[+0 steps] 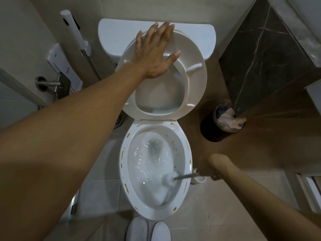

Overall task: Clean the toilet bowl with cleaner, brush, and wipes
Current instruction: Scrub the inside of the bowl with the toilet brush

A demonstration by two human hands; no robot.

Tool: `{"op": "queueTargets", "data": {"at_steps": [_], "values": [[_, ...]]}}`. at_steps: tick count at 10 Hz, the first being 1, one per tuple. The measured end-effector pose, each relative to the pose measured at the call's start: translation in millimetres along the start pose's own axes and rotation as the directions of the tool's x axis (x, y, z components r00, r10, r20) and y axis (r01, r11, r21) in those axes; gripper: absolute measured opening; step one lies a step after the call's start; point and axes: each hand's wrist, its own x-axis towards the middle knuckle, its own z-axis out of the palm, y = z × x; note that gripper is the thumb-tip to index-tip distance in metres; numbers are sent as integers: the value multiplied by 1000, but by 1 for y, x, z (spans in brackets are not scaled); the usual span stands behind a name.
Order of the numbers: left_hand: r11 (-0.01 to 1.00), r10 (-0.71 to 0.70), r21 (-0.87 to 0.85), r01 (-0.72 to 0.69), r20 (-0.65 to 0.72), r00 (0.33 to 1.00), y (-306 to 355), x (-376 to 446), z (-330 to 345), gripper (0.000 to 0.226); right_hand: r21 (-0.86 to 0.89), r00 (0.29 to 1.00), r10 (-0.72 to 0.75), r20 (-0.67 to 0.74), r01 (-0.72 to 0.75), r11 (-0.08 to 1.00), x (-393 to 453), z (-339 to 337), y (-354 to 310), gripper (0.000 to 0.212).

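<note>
Left hand (154,54) flat, fingers straight, bracing raised seat (196,80); right hand (208,171) grips brush (182,177) handle's end: light, stiff, probably wet-slippery.

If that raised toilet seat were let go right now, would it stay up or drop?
Probably it would drop: the left hand presses flat on the toilet seat, which suggests it won't stand alone. It looks like stiff, smooth plastic, so it should swing as one piece on its hinge, likely slamming onto the bowl rim where the brush works.

the tiled floor (217,202) carries the toilet (154,171), a black bin (220,126) and 2 white slippers (147,229).
</note>
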Motion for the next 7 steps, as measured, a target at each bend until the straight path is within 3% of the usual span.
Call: {"op": "queueTargets", "data": {"at_steps": [1, 2, 3, 4, 5, 6, 7], "values": [[1000, -1, 0, 1, 2, 1000, -1, 0, -1, 72, -9, 996, -2, -88, 1, 1000, -3, 0, -5, 20], [1000, 1, -5, -1, 1, 1000, 0, -1, 0, 72, -53, 1000, 17, 13, -16, 998, 0, 7, -11, 27], [1000, 0, -6, 0, 2, 1000, -1, -1, -1, 72, -7, 1000, 8, 28, -8, 1000, 6, 7, -7, 27], [1000, 4, -2, -4, 2, 1000, -1, 0, 0, 72, 126, 981, 32, -192, -8, 992, 19, 7, -1, 17], [1000, 2, -1, -2, -1, 1000, -1, 0, 1, 72, 184, 949, 71, -307, -14, 983, 25, 16, -2, 30], [1000, 3, -5, -3, -6, 1000, -1, 0, 0, 72, 105, 981, 27, -193, -7, 994, 20, 22, -6, 33], [1000, 8, -9, -9, -9, 1000, -2, 0, 1, 72, 136, 982, 45, -182, -20, 991, 19, 14, -5, 33]]}}
